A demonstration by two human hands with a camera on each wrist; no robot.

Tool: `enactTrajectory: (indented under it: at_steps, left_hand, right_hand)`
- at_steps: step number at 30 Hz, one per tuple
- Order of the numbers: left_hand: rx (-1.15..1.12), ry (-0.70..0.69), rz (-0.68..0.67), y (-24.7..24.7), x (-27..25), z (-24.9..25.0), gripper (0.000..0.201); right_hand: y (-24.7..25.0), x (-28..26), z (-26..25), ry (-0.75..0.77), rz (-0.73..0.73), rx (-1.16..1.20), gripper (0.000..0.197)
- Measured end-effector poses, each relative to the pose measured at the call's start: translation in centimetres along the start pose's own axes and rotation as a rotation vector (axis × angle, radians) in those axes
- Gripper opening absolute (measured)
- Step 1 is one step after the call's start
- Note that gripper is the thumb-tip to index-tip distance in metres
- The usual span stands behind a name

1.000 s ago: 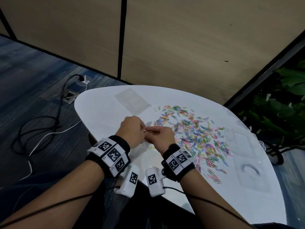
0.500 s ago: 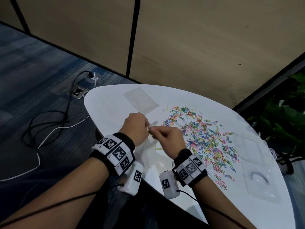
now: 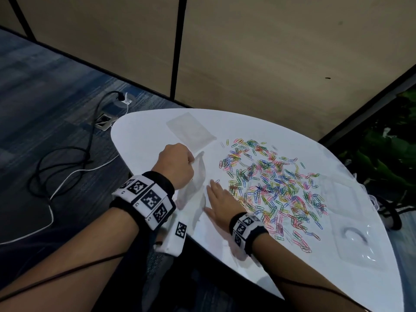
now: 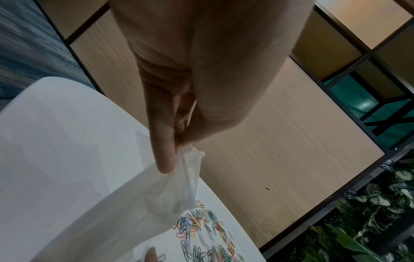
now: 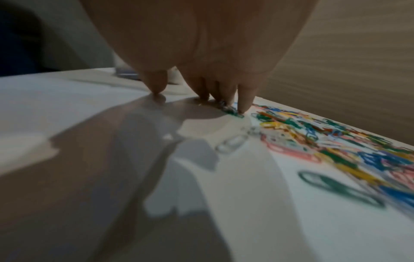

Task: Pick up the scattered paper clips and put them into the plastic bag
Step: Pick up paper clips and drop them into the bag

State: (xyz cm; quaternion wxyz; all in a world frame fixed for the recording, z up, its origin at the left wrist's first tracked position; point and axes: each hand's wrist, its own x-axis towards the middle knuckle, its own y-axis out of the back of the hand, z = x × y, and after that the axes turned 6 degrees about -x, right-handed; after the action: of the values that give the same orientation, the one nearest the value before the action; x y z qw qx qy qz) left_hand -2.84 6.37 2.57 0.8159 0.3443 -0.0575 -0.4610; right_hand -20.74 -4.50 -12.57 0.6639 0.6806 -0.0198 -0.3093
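Note:
A spread of coloured paper clips [image 3: 270, 188] covers the middle and right of the white table [image 3: 144, 136]. My left hand [image 3: 175, 165] pinches the top edge of a clear plastic bag [image 3: 193, 185], which hangs down to the table; the pinch shows in the left wrist view, bag [image 4: 179, 186] between thumb and forefinger. My right hand [image 3: 219, 199] lies flat on the table at the left edge of the pile, fingers straight. In the right wrist view its fingertips [image 5: 243, 104] press on the table beside a green clip [image 5: 233, 111].
A second flat clear bag [image 3: 191, 131] lies at the table's far left. A clear plastic tray [image 3: 353, 239] sits on the right part. Cables [image 3: 67, 158] and a floor socket [image 3: 104, 119] lie on the carpet left of the table. Plants [image 3: 387, 158] stand right.
My right hand has left the bag's mouth, dropped to the table and flattened at the pile's edge. My left hand keeps its pinch on the bag.

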Motion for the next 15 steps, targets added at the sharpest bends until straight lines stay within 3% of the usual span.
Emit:
enactTrajectory:
  at_steps: [3, 5, 8, 11, 15]
  left_hand:
    - [0.010, -0.009, -0.012, -0.2, -0.3, 0.1, 0.029]
    - [0.017, -0.008, -0.027, -0.3, -0.4, 0.1, 0.030]
    - [0.034, -0.007, -0.042, -0.5, -0.6, 0.1, 0.029]
    - [0.039, 0.003, -0.047, -0.5, -0.7, 0.2, 0.028]
    - [0.046, 0.003, -0.066, -0.7, -0.8, 0.8, 0.035]
  right_hand:
    - [-1.0, -2.3, 0.9, 0.052, 0.043, -0.136, 0.067]
    - [-1.3, -2.5, 3.1, 0.002, 0.063, -0.216, 0.061]
    - [-1.4, -1.8, 6.2, -0.116, 0.014, -0.175, 0.060]
    - [-1.3, -0.7, 7.0, -0.137, 0.027, -0.074, 0.060]
    - [-0.4, 0.5, 6.4, -0.111, 0.171, 0.012, 0.020]
